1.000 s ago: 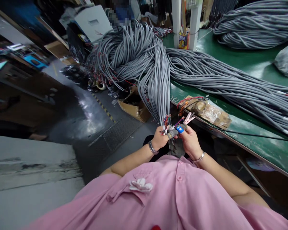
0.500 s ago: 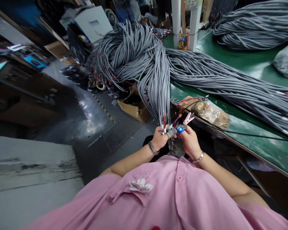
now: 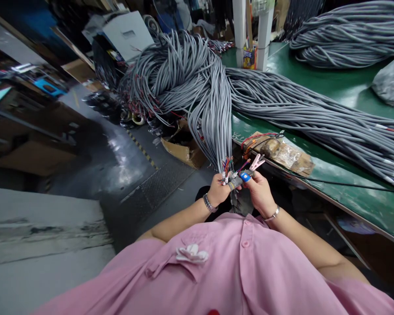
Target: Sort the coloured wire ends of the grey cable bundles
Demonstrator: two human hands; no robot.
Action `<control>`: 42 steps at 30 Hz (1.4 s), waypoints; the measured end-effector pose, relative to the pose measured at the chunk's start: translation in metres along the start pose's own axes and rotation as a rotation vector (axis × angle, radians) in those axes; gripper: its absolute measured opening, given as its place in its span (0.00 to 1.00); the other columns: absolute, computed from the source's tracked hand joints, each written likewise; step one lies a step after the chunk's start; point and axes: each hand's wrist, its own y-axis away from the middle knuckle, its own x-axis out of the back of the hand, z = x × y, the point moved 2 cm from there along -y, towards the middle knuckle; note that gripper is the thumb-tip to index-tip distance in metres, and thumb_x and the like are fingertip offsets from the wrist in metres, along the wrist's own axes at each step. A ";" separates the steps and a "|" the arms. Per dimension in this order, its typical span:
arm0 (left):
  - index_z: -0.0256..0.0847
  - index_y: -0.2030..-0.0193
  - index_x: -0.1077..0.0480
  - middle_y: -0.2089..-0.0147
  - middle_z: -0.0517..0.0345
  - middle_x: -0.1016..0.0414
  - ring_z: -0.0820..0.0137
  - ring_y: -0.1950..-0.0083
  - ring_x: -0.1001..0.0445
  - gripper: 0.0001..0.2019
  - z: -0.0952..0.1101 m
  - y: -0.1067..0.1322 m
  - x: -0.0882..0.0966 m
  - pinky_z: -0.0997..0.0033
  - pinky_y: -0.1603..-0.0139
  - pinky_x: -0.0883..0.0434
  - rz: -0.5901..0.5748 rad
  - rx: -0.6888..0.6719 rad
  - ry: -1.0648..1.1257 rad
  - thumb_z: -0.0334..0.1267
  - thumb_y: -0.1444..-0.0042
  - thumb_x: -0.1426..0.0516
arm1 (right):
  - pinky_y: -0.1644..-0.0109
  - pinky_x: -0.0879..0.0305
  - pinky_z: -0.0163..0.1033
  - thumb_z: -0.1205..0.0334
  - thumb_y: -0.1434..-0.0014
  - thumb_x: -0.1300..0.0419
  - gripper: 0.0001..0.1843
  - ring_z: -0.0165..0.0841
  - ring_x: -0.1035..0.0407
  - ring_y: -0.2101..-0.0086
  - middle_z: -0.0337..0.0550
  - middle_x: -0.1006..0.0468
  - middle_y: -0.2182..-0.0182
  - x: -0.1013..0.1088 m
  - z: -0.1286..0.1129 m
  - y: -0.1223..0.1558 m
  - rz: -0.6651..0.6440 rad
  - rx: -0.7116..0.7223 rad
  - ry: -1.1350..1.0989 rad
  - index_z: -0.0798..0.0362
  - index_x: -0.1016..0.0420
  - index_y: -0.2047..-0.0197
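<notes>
— Two hands, meeting just off the green counter (image 3: pixel 341 83)?
— Yes. The left hand (image 3: pixel 218 192) has its grip closed round a grey sheathed cable end (image 3: pixel 235 181) with coloured stripped wires (image 3: pixel 227 165), below the hanging grey cable bundle (image 3: pixel 213 122).
— And the right hand (image 3: pixel 261 194)?
— Its grip is clamped on a small pink-handled tool (image 3: pixel 256 162), touching that cable end

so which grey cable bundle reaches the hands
The hanging bundle, draping off the green table down to the left hand; the far coil lies on top.
</notes>
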 end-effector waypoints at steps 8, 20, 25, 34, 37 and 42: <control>0.36 0.75 0.23 0.76 0.54 0.22 0.69 0.71 0.25 0.15 -0.002 0.001 -0.003 0.72 0.68 0.30 0.050 0.029 0.083 0.47 0.50 0.36 | 0.70 0.41 0.35 0.55 0.47 0.32 0.10 0.27 0.34 0.76 0.34 0.27 0.77 0.000 0.005 0.001 0.004 -0.018 -0.060 0.52 0.26 0.68; 0.36 0.77 0.26 0.77 0.55 0.24 0.71 0.73 0.27 0.16 -0.012 -0.003 0.001 0.70 0.66 0.29 0.060 0.055 0.169 0.49 0.50 0.36 | 0.63 0.35 0.37 0.44 0.46 0.36 0.19 0.30 0.32 0.70 0.41 0.23 0.68 0.035 0.013 0.000 -0.056 -0.128 -0.157 0.52 0.22 0.63; 0.36 0.74 0.24 0.78 0.55 0.25 0.71 0.75 0.28 0.16 -0.010 -0.006 -0.003 0.70 0.70 0.31 -0.007 0.097 0.258 0.49 0.51 0.36 | 0.68 0.35 0.36 0.33 0.48 0.40 0.28 0.29 0.33 0.73 0.42 0.23 0.68 0.048 0.012 -0.023 -0.004 -0.179 -0.219 0.52 0.23 0.66; 0.34 0.72 0.23 0.80 0.56 0.27 0.74 0.79 0.32 0.15 0.001 -0.021 -0.014 0.74 0.75 0.37 -0.197 0.206 0.254 0.47 0.52 0.35 | 0.67 0.37 0.38 0.32 0.46 0.43 0.28 0.31 0.35 0.74 0.39 0.26 0.76 0.036 0.001 -0.038 0.118 0.126 0.019 0.51 0.25 0.71; 0.34 0.74 0.24 0.81 0.57 0.27 0.75 0.80 0.33 0.14 0.001 -0.025 -0.015 0.74 0.76 0.38 -0.214 0.233 0.271 0.46 0.53 0.35 | 0.68 0.36 0.38 0.31 0.48 0.41 0.28 0.31 0.33 0.74 0.40 0.24 0.73 0.034 0.002 -0.040 0.064 0.010 -0.166 0.50 0.25 0.68; 0.33 0.75 0.24 0.81 0.56 0.28 0.75 0.80 0.33 0.15 0.003 -0.026 -0.017 0.74 0.76 0.37 -0.208 0.239 0.244 0.47 0.54 0.35 | 0.70 0.35 0.39 0.33 0.53 0.36 0.27 0.31 0.34 0.75 0.39 0.25 0.74 0.024 -0.008 -0.043 0.026 -0.137 -0.323 0.50 0.25 0.66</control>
